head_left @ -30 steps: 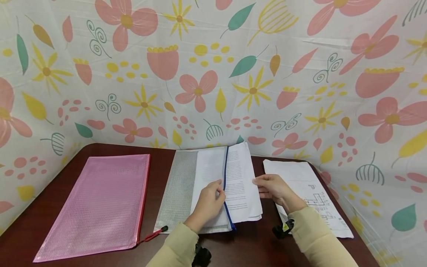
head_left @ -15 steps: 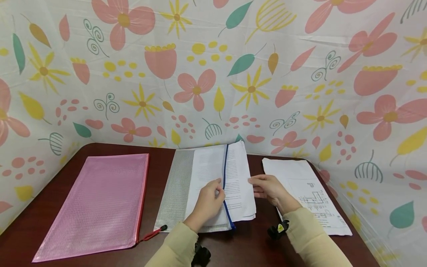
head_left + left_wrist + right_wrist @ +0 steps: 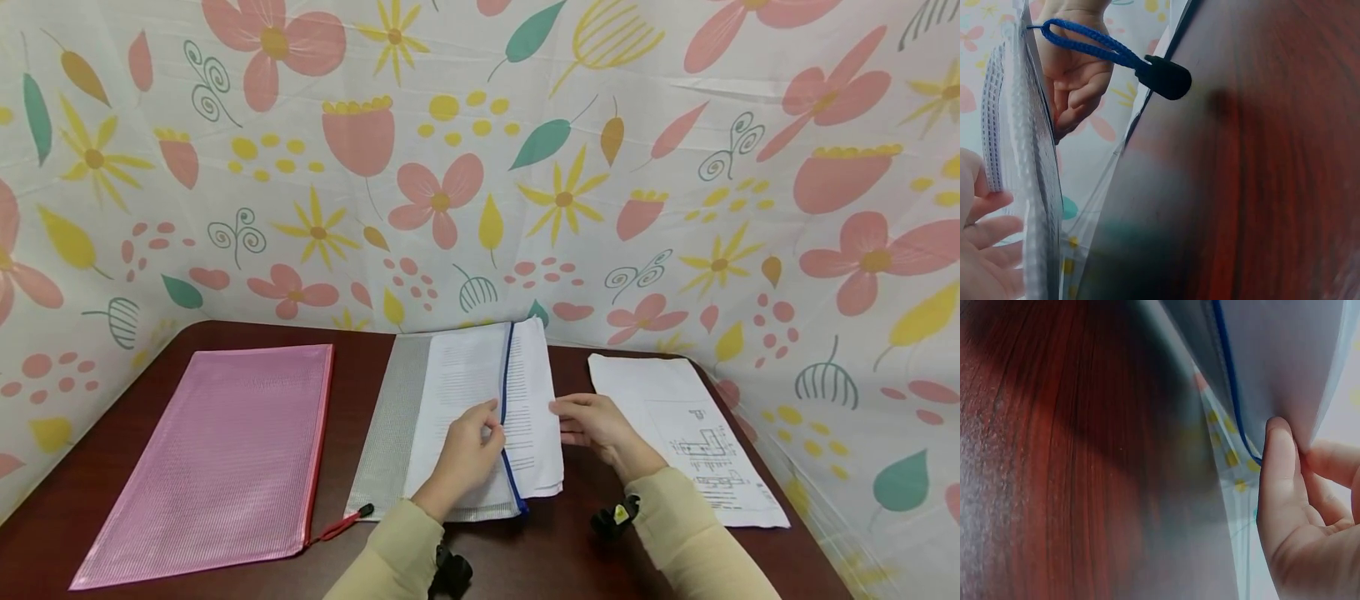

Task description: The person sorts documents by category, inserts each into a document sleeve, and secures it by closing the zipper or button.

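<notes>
In the head view, a clear mesh zip document bag (image 3: 386,442) with a blue zip edge (image 3: 512,475) lies on the table at centre. A stack of printed papers (image 3: 534,454) is partly inside it, its right part sticking out past the zip. My left hand (image 3: 467,450) pinches the bag's opening edge; in the left wrist view its fingers (image 3: 997,231) hold the mesh strip. My right hand (image 3: 603,432) pinches the stack's right edge, the thumb (image 3: 1280,462) on one face of the paper in the right wrist view. The lower fingertips are hidden behind the sheets.
A pink mesh zip bag (image 3: 217,450) with a red edge lies at left, its red cord (image 3: 341,527) reaching toward the clear bag. Another paper stack (image 3: 690,433) with drawings lies at right. A blue pull cord (image 3: 1094,42) hangs from the clear bag. A floral curtain (image 3: 442,125) stands behind the table.
My right hand has moved left, sliding the papers further into the clear bag, so less of them sticks out. My left hand has stayed at the bag's edge.
</notes>
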Demonstrator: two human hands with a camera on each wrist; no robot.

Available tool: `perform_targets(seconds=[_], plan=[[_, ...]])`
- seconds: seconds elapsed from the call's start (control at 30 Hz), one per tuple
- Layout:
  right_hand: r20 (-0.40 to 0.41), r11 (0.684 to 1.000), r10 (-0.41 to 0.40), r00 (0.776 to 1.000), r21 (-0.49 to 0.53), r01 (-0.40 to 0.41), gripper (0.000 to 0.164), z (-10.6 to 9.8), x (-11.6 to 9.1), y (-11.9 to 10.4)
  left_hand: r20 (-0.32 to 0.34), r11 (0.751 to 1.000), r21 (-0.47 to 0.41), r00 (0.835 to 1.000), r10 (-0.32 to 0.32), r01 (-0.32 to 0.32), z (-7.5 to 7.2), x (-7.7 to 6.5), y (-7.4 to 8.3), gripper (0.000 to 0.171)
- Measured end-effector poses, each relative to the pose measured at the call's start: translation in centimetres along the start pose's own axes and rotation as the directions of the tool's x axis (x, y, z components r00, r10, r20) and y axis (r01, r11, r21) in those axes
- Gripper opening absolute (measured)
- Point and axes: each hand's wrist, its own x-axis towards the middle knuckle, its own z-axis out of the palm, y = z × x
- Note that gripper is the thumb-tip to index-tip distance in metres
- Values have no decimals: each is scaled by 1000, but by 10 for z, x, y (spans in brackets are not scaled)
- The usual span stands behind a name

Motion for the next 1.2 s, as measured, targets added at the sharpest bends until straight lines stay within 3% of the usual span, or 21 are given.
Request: perform_targets(seconds=[0.2,0.63,0.97,1.2], plan=[[4,1000,-2,1000,-20,2,38,10,2,-1,39,1000,3,999,8,-8,1,-1,1,10],[-29,997,23,999,-75,-25,36,24,7,4,22,999,-39,1000,6,-5,-2,0,3,10],[-44,987,-36,998,-160,29,36,39,7,2,39,996,-93,999,0,3,0,0,1,11],[-66,970,-96,993,-229,79,32,46,10,5,34,981,-188,999,-40,46,-3,1,4,13]])
